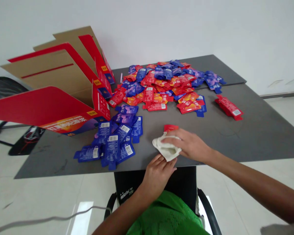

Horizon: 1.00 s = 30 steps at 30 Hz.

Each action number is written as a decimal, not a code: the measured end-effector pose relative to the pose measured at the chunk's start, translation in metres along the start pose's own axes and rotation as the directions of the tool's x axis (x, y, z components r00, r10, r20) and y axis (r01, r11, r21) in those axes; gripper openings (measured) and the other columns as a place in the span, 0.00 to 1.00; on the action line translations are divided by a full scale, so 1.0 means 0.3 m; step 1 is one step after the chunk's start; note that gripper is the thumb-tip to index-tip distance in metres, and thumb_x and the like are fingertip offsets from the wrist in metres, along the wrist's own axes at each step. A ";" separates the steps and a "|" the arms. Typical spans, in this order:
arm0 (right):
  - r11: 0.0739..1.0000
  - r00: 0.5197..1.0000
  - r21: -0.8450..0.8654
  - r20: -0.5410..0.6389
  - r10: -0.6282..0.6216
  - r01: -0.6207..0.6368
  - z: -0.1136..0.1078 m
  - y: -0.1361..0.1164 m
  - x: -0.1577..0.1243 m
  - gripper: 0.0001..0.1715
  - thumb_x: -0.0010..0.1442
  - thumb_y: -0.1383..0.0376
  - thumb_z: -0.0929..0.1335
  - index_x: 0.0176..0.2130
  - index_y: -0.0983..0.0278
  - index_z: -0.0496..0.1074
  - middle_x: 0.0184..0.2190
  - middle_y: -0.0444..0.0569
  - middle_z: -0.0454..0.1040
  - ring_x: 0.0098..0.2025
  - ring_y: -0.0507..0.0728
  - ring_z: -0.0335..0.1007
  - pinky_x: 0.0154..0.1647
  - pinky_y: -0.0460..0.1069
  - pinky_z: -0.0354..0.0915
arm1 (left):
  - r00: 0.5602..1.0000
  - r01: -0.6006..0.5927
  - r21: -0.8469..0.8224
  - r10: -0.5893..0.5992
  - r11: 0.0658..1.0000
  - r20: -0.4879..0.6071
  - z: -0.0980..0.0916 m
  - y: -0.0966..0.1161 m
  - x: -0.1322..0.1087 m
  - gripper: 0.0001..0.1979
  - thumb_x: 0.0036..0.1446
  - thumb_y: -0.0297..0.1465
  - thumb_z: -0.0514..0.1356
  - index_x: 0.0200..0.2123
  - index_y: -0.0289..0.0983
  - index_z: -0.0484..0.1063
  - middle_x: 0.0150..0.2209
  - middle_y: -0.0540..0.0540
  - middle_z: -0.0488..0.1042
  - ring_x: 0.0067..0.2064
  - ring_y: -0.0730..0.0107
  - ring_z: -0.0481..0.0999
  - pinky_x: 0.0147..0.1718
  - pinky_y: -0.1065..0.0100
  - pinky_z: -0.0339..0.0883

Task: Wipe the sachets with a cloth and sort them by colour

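My right hand (186,143) is closed around a folded white cloth (167,148), its fingers bunched over the top of it. The cloth lies over a red sachet (171,127) on the table, and only the sachet's far end shows. My left hand (159,171) rests at the table's front edge, fingers pressed together against the near side of the cloth. What those fingers grip, if anything, is hidden. Left of my hands lies a group of blue-purple sachets (112,147), several with barcodes facing up.
A large heap of red and blue sachets (159,81) spreads across the back of the grey table (235,140). One red sachet (229,107) lies apart at the right. Open red cardboard boxes (71,107) stand at the left. A cable (51,218) crosses the floor.
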State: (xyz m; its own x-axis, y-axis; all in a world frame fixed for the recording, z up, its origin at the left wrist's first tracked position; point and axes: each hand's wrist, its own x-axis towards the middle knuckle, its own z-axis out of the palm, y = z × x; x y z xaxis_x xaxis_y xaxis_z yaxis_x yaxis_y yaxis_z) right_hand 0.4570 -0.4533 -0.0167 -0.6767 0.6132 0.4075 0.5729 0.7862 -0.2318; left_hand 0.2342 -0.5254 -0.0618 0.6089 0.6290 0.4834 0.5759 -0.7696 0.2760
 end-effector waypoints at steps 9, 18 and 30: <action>0.967 0.978 -0.145 -0.057 0.201 -0.207 -0.013 0.252 0.090 0.24 0.68 0.67 0.67 0.62 0.60 0.72 0.56 0.58 0.75 0.56 0.65 0.73 0.56 0.59 0.72 | 1.000 0.016 -0.039 -0.016 0.999 0.005 0.016 -0.006 -0.011 0.15 0.69 0.33 0.63 0.56 0.35 0.75 0.58 0.43 0.80 0.61 0.62 0.79 0.62 0.58 0.74; 0.999 0.997 0.005 0.063 -0.035 0.035 -0.009 0.002 -0.028 0.24 0.71 0.63 0.66 0.64 0.56 0.68 0.57 0.54 0.76 0.58 0.60 0.72 0.55 0.54 0.72 | 0.998 0.067 -0.082 -0.066 0.994 0.025 0.007 0.004 -0.004 0.15 0.66 0.30 0.66 0.55 0.37 0.76 0.51 0.44 0.84 0.54 0.62 0.84 0.61 0.57 0.75; 0.966 0.971 -0.156 -0.155 0.182 -0.206 -0.061 0.203 0.080 0.25 0.70 0.62 0.66 0.65 0.58 0.68 0.57 0.58 0.74 0.58 0.64 0.71 0.58 0.57 0.70 | 0.999 0.053 -0.067 -0.053 0.996 0.005 0.016 0.001 -0.006 0.14 0.68 0.32 0.64 0.56 0.36 0.75 0.58 0.43 0.80 0.60 0.61 0.80 0.61 0.57 0.75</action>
State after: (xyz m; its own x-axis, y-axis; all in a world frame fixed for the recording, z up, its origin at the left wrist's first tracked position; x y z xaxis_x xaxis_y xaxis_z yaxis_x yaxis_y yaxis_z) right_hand 0.4840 -0.3922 -0.0048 -0.4809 0.7266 0.4906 0.7649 0.6212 -0.1702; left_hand 0.2357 -0.5262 -0.0666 0.5801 0.6696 0.4639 0.5698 -0.7405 0.3564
